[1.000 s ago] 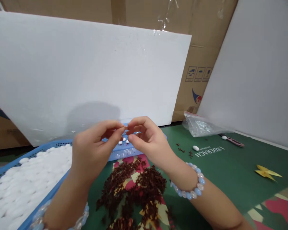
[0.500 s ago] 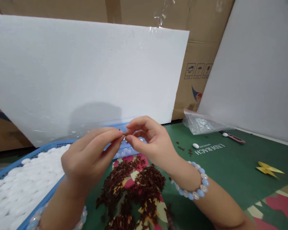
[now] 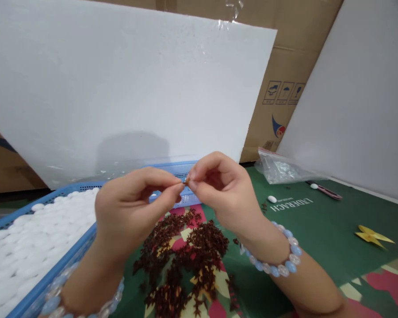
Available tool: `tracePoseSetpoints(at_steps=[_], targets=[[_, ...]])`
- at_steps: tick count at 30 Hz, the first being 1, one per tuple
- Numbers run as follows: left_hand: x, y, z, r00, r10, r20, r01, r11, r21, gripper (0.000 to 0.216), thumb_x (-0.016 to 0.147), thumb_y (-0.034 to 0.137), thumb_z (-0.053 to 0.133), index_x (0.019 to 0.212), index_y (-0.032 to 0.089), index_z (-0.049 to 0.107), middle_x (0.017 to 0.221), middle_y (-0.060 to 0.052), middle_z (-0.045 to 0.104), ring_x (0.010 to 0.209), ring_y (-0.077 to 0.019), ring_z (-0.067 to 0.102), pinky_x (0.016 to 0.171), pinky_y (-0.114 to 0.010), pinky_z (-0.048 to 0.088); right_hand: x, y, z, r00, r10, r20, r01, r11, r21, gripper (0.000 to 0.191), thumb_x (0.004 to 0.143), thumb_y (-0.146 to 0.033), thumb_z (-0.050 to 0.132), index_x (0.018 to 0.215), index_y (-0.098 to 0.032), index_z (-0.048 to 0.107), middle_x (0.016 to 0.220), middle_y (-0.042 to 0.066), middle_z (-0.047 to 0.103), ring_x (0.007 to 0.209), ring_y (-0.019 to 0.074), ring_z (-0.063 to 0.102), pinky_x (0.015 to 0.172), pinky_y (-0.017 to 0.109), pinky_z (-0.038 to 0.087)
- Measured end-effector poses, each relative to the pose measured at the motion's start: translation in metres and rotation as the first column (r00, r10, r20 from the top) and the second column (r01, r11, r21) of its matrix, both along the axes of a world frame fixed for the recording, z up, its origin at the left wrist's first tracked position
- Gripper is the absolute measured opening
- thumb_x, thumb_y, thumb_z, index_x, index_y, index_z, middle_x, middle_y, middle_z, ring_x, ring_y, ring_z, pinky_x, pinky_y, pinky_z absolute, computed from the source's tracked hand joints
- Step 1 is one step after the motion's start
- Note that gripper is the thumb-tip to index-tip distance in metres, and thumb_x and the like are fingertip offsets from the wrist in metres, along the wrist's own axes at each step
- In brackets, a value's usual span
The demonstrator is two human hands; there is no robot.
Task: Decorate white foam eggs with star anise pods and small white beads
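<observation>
My left hand (image 3: 137, 201) and my right hand (image 3: 222, 190) meet in the middle, fingertips almost touching. Between them is a tiny brown piece (image 3: 185, 182), mostly hidden, with each hand's thumb and forefinger pinched on it. Below lies a loose pile of small dark brown branching pieces (image 3: 207, 240), spread over a patterned green and red mat. Just behind the fingers stands a blue plastic basket (image 3: 172, 168), partly covered by my hands. Both wrists wear blue and clear bead bracelets.
At the left a larger blue basket (image 3: 63, 254) holds many white oval pieces (image 3: 29, 251). On the right lie one white oval piece (image 3: 272, 199), a clear zip bag (image 3: 281, 168), tweezers (image 3: 328, 191) and a yellow pointed object (image 3: 373, 235). A white board (image 3: 135, 79) stands behind.
Both hands have shifted slightly right in view. My right fingers, apart half a second ago, have closed onto the brown piece at the left fingertips. The view has tilted a little.
</observation>
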State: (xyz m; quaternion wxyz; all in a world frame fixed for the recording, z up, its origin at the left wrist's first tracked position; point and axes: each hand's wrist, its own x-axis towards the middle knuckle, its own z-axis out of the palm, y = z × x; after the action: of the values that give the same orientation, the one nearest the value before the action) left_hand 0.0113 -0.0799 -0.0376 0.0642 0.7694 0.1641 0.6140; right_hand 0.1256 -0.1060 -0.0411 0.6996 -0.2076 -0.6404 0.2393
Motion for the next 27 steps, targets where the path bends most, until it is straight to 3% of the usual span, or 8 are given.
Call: tracePoseSetpoints(at_steps=[2, 4, 8, 11, 14, 17, 21, 27], targets=[[0.003, -0.005, 0.001, 0.985, -0.157, 0.066, 0.167, 0.969, -0.184, 0.013, 0.056, 0.007, 0.055, 0.054, 0.020, 0.054, 0.045, 0.009, 0.053, 0.038, -0.0022, 0.046, 0.035, -0.009, 0.038, 0.002, 0.005, -0.002, 1.000, -0.020, -0.019, 0.020, 1.000, 0.008, 0.019, 0.055, 0.000, 0.042, 0.055, -0.019, 0.044, 0.052, -0.007, 0.045, 0.049, 0.0030, 0.044, 0.043, 0.013, 0.037], [0.005, -0.010, 0.003, 0.961, -0.214, 0.172, 0.256, 0.925, -0.279, 0.014, 0.055, 0.006, 0.054, 0.052, 0.019, 0.055, 0.041, 0.009, 0.052, 0.034, -0.0027, 0.045, 0.033, -0.010, 0.038, 0.006, 0.013, -0.003, 0.993, -0.082, -0.082, 0.083, 0.996, 0.009, 0.020, 0.054, 0.001, 0.041, 0.054, -0.019, 0.045, 0.052, -0.007, 0.045, 0.048, 0.0024, 0.042, 0.043, 0.013, 0.036], [0.004, -0.009, 0.012, 0.930, -0.163, 0.330, 0.295, 0.866, -0.404, 0.014, 0.052, 0.005, 0.054, 0.048, 0.017, 0.056, 0.038, 0.006, 0.053, 0.034, -0.0031, 0.047, 0.034, -0.009, 0.038, 0.018, 0.027, -0.003, 0.980, -0.112, -0.162, 0.109, 0.994, -0.026, 0.020, 0.056, -0.002, 0.043, 0.061, -0.020, 0.049, 0.052, -0.008, 0.045, 0.048, 0.0019, 0.043, 0.044, 0.013, 0.037], [0.001, -0.001, 0.015, 0.940, -0.160, 0.302, 0.306, 0.786, -0.537, 0.012, 0.051, 0.008, 0.054, 0.045, 0.018, 0.057, 0.037, 0.006, 0.053, 0.034, -0.0040, 0.047, 0.034, -0.010, 0.039, 0.020, 0.023, -0.001, 0.999, -0.036, -0.010, 0.035, 0.997, -0.063, 0.017, 0.060, -0.009, 0.047, 0.071, -0.021, 0.052, 0.060, -0.007, 0.050, 0.056, 0.0033, 0.048, 0.049, 0.014, 0.040], [-0.001, 0.003, 0.014, 0.977, -0.135, 0.167, 0.209, 0.785, -0.584, 0.011, 0.054, 0.012, 0.053, 0.049, 0.020, 0.058, 0.039, 0.007, 0.054, 0.038, -0.0039, 0.049, 0.036, -0.009, 0.039, 0.016, 0.015, -0.001, 0.987, -0.023, 0.160, 0.038, 0.995, -0.091, 0.014, 0.062, -0.013, 0.050, 0.073, -0.020, 0.053, 0.065, -0.005, 0.054, 0.062, 0.0048, 0.051, 0.054, 0.015, 0.043], [-0.002, 0.000, 0.013, 0.998, -0.065, -0.012, 0.049, 0.849, -0.526, 0.010, 0.057, 0.014, 0.052, 0.052, 0.021, 0.057, 0.042, 0.008, 0.054, 0.040, -0.0030, 0.048, 0.038, -0.008, 0.037, 0.011, 0.010, -0.002, 0.961, -0.094, 0.261, 0.109, 0.993, -0.046, 0.009, 0.063, -0.013, 0.048, 0.068, -0.018, 0.054, 0.065, -0.004, 0.056, 0.062, 0.0052, 0.052, 0.054, 0.015, 0.042], [-0.002, -0.005, 0.014, 0.986, 0.107, -0.131, -0.146, 0.932, -0.333, 0.008, 0.056, 0.017, 0.052, 0.051, 0.022, 0.055, 0.042, 0.008, 0.053, 0.039, -0.0042, 0.047, 0.034, -0.010, 0.034, 0.008, 0.008, 0.000, 0.894, -0.292, 0.338, 0.269, 0.956, 0.116, 0.010, 0.064, -0.010, 0.046, 0.061, -0.017, 0.052, 0.059, -0.004, 0.056, 0.055, 0.0051, 0.051, 0.048, 0.014, 0.041], [0.001, -0.008, 0.013, 0.918, 0.342, -0.200, -0.346, 0.938, 0.012, 0.010, 0.055, 0.012, 0.049, 0.048, 0.020, 0.050, 0.037, 0.009, 0.049, 0.032, -0.0038, 0.040, 0.029, -0.013, 0.026, 0.004, 0.004, 0.001, 0.663, -0.639, 0.390, 0.503, 0.766, 0.399, 0.012, 0.060, -0.009, 0.042, 0.052, -0.017, 0.046, 0.050, -0.003, 0.053, 0.047, 0.0076, 0.046, 0.045, 0.020, 0.038]])
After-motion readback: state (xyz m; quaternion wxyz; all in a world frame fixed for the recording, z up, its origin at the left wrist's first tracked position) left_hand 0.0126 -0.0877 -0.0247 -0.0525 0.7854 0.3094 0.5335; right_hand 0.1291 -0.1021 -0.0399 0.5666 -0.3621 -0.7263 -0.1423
